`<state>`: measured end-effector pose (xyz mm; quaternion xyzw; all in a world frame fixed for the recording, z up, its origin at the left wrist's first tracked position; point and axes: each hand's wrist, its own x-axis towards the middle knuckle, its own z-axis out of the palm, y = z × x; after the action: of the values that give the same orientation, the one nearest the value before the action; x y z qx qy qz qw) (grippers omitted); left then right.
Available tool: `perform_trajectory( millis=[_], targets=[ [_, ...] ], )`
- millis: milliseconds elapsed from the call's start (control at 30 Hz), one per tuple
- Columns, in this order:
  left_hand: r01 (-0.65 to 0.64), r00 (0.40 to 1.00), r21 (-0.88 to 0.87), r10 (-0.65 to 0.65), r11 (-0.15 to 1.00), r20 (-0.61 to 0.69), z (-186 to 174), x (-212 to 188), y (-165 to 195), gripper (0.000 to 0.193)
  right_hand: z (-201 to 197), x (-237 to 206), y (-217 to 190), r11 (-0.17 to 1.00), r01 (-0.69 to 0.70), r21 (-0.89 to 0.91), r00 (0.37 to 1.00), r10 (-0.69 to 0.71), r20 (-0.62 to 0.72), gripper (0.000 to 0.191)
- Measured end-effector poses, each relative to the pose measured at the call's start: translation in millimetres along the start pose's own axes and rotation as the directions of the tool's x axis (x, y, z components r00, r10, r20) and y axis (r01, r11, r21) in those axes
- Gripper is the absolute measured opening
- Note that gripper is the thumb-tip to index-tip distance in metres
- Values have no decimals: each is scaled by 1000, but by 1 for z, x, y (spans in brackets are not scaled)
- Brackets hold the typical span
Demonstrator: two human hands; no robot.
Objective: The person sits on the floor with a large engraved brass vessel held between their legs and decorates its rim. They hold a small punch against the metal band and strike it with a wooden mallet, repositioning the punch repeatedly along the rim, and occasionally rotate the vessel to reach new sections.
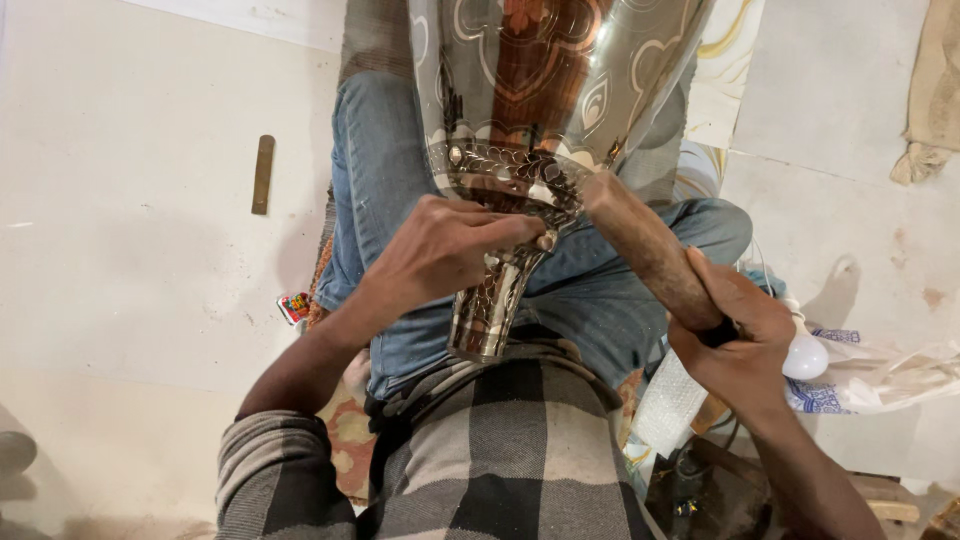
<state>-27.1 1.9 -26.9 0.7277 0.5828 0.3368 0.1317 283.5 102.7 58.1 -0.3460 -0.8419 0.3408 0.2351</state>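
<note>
Two hands were at work when I looked in on the feed. Far left, a narrow flat metal bar (262, 174) lay on the pale floor (130, 260), well apart from everything else. Moving right, my left hand (440, 250) was wrapped around the neck of a large engraved metal vase (520, 110), fingers curled over the band of ornament where the body narrows toward its foot. The vase lay across my lap on blue jeans (385, 170), its foot pointing at my checked shirt (510, 450) and its wide polished body running up out of view. Further right, my right hand (735, 335) was clenched around the lower end of a thick brown wooden tool (645, 240), whose upper end touched the vase's side. Just beside that hand sat a white light bulb (805, 357) on crumpled plastic wrapping (890, 375).
</note>
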Motion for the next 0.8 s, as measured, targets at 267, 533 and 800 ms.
perform_trajectory(
  millis=[267,533,800],
  targets=[
    [-74,957,-162,24,984,-289,7,-7,2,52,-9,7,1,975,197,-99,979,-200,-23,69],
    [124,851,-275,-245,953,-465,31,-19,20,37,-36,62,-55,940,271,-209,948,-223,228,75],
    [164,914,-237,-237,958,-328,39,-19,10,32,-36,59,-50,687,399,-607,900,-166,404,61]
  ],
)
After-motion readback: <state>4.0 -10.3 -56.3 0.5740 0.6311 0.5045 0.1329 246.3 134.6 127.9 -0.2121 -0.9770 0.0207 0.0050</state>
